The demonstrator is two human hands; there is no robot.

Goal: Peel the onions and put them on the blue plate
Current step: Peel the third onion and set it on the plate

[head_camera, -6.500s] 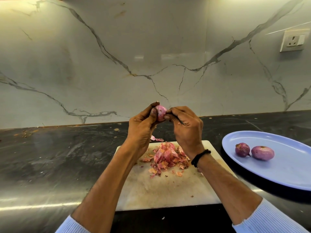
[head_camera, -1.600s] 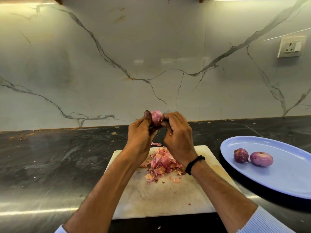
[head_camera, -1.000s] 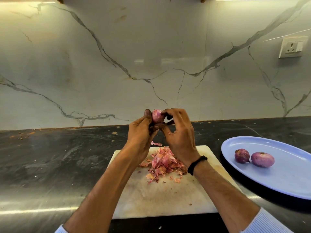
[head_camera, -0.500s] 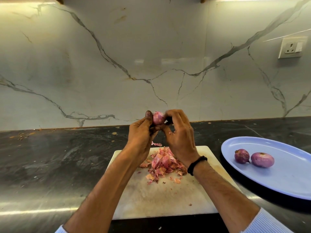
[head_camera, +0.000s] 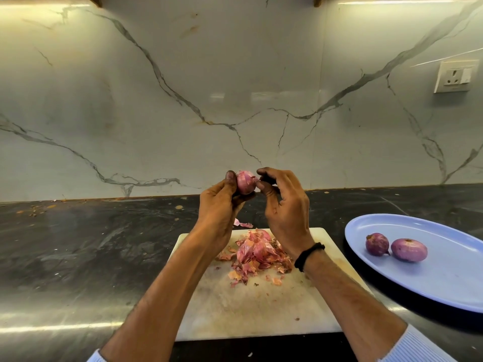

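My left hand (head_camera: 222,205) grips a small pink onion (head_camera: 245,182), held up above the far edge of a white cutting board (head_camera: 251,304). My right hand (head_camera: 285,205) is just to the onion's right, its thumb and forefinger pinching at the onion's right side. Below the hands a heap of pink and tan onion skins (head_camera: 257,253) lies on the board. To the right a blue plate (head_camera: 449,280) holds two peeled purple onions (head_camera: 377,243) (head_camera: 409,250) side by side.
The board and plate sit on a dark, scuffed stone counter (head_camera: 86,252). Loose skin scraps (head_camera: 243,223) lie just beyond the board. A veined marble wall rises behind, with a white socket (head_camera: 454,76) at upper right.
My right hand has opened up a little and drawn slightly away to the right, so more of the onion shows. The left hand keeps its hold; the plate's onions are unmoved.
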